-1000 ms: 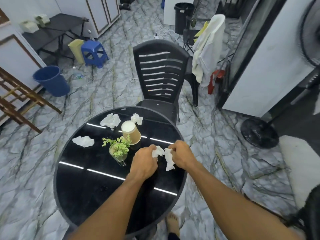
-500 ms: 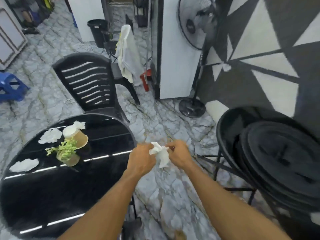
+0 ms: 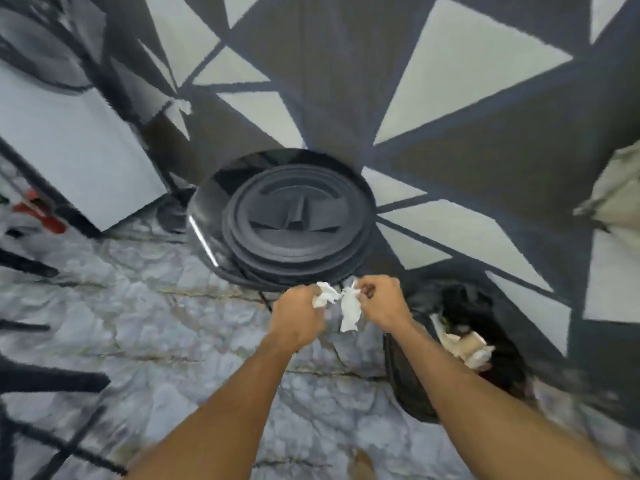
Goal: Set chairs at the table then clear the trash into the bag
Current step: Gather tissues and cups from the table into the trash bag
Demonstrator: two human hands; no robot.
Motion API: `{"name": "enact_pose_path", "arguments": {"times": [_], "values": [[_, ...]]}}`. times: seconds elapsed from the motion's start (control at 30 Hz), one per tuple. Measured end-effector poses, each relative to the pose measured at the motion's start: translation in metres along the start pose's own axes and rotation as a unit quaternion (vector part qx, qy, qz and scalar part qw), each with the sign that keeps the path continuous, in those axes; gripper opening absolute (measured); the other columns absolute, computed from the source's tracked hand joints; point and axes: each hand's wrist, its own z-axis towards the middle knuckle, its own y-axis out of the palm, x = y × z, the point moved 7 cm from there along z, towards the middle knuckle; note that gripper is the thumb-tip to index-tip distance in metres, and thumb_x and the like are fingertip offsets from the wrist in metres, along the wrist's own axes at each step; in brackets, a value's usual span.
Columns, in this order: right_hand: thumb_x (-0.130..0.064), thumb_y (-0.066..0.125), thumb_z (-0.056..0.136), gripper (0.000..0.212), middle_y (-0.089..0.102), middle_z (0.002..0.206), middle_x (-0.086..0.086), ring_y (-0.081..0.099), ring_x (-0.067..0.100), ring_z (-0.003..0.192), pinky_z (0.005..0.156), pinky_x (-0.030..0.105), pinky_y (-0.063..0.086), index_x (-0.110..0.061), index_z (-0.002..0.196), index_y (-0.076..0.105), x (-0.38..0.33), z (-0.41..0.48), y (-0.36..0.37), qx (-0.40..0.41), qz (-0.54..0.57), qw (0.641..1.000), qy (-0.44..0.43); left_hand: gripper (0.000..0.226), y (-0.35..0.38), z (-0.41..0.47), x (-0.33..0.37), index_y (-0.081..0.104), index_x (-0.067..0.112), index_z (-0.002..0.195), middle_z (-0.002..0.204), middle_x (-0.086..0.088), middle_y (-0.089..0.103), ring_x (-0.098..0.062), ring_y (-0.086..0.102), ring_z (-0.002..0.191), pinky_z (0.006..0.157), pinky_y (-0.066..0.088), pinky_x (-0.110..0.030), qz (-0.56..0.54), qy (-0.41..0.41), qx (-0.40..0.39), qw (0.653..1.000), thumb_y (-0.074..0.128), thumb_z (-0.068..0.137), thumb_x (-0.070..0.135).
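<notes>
Both my hands hold crumpled white tissue in front of me over the marble floor. My left hand (image 3: 299, 317) grips one crumpled tissue (image 3: 323, 295). My right hand (image 3: 381, 301) pinches a second tissue (image 3: 349, 311), which hangs down from its fingers. The two pieces nearly touch. A black trash bag (image 3: 408, 386) stands open on the floor just right of my right forearm, with paper scraps and a brown cup (image 3: 465, 344) inside. The dining table and chairs are out of view.
A small round black table (image 3: 204, 216) carrying a stack of dark round lids (image 3: 298, 226) stands just beyond my hands. Behind it is a wall with grey and white triangles. A white cabinet (image 3: 69, 150) is at left, dark bars cross the lower left.
The view has swung right, away from the dining table and chair, to the small table and trash bag. Both hands have kept their tissues and carried them along.
</notes>
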Motion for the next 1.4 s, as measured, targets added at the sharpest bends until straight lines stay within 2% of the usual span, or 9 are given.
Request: {"name": "enact_pose_path", "arguments": {"times": [0.13,0.3,0.4,0.53,0.7,0.9,1.1,1.23,1.4], "values": [[0.001,0.06,0.08,0.022,0.074,0.078,0.01,0.068,0.023,0.073,0.069,0.031,0.053,-0.01,0.084,0.079,0.126,-0.014,-0.084,0.049,0.004,0.994,0.094,0.028,0.094,0.027,0.119,0.071,0.021,0.115,0.107,-0.009,0.074,-0.034,0.065,0.106,0.084,0.051,-0.039,0.019,0.093,-0.053,0.994,0.065,0.088,0.024],[-0.002,0.058,0.085,0.027,0.077,0.1,0.01,0.07,0.027,0.095,0.089,0.037,0.058,-0.011,0.098,0.079,0.257,-0.048,-0.162,0.114,0.003,0.972,0.208,0.028,0.199,0.044,0.229,0.06,0.016,0.118,0.115,-0.013,0.068,-0.033,0.057,0.115,0.088,0.047,-0.039,0.04,0.144,-0.146,0.978,0.065,0.092,0.024],[-0.004,0.057,0.088,0.024,0.076,0.102,0.013,0.069,0.029,0.093,0.088,0.037,0.058,-0.01,0.099,0.078,0.309,-0.065,-0.189,0.142,0.01,0.954,0.265,0.025,0.239,0.046,0.271,0.052,0.015,0.109,0.109,-0.014,0.067,-0.034,0.059,0.106,0.082,0.049,-0.04,0.039,0.146,-0.186,0.971,0.067,0.09,0.021],[-0.008,0.06,0.089,0.023,0.075,0.106,0.011,0.068,0.029,0.098,0.091,0.032,0.054,-0.013,0.103,0.077,0.347,-0.066,-0.207,0.17,0.027,0.938,0.301,0.022,0.271,0.056,0.304,0.059,0.013,0.109,0.11,-0.012,0.067,-0.029,0.061,0.099,0.077,0.048,-0.033,0.035,0.152,-0.207,0.966,0.068,0.089,0.016],[-0.01,0.06,0.09,0.023,0.074,0.107,0.012,0.067,0.03,0.098,0.086,0.031,0.053,-0.013,0.106,0.076,0.368,-0.053,-0.211,0.166,0.011,0.937,0.308,0.02,0.304,0.074,0.323,0.063,0.012,0.105,0.112,-0.012,0.066,-0.027,0.061,0.096,0.072,0.049,-0.031,0.028,0.142,-0.227,0.963,0.07,0.087,0.013],[-0.007,0.06,0.084,0.032,0.075,0.101,0.012,0.066,0.035,0.099,0.088,0.04,0.057,-0.014,0.113,0.071,0.377,-0.051,-0.207,0.147,0.012,0.944,0.296,0.045,0.324,0.078,0.33,0.059,0.012,0.129,0.126,-0.015,0.062,-0.034,0.061,0.113,0.09,0.053,-0.04,0.032,0.147,-0.253,0.956,0.072,0.088,0.025],[-0.01,0.061,0.085,0.033,0.073,0.114,0.01,0.067,0.029,0.101,0.092,0.039,0.057,-0.017,0.115,0.073,0.376,-0.046,-0.199,0.113,0.023,0.949,0.293,0.033,0.318,0.081,0.324,0.065,0.012,0.117,0.115,-0.015,0.069,-0.033,0.065,0.101,0.083,0.056,-0.039,0.011,0.152,-0.246,0.957,0.067,0.084,0.013],[-0.004,0.063,0.081,0.035,0.073,0.115,0.007,0.067,0.026,0.106,0.093,0.036,0.056,-0.014,0.113,0.074,0.348,-0.031,-0.191,0.089,0.033,0.959,0.267,0.037,0.295,0.08,0.313,0.065,0.011,0.119,0.113,-0.012,0.071,-0.031,0.066,0.104,0.081,0.05,-0.028,0.004,0.149,-0.231,0.962,0.068,0.083,0.011],[-0.007,0.06,0.082,0.031,0.074,0.11,0.004,0.067,0.025,0.102,0.089,0.038,0.057,-0.02,0.107,0.075,0.265,0.014,-0.161,0.03,0.018,0.984,0.175,0.049,0.221,0.086,0.255,0.053,0.026,0.126,0.105,-0.005,0.072,-0.029,0.068,0.098,0.083,0.058,-0.043,-0.012,0.115,-0.168,0.979,0.062,0.078,0.023]]}}
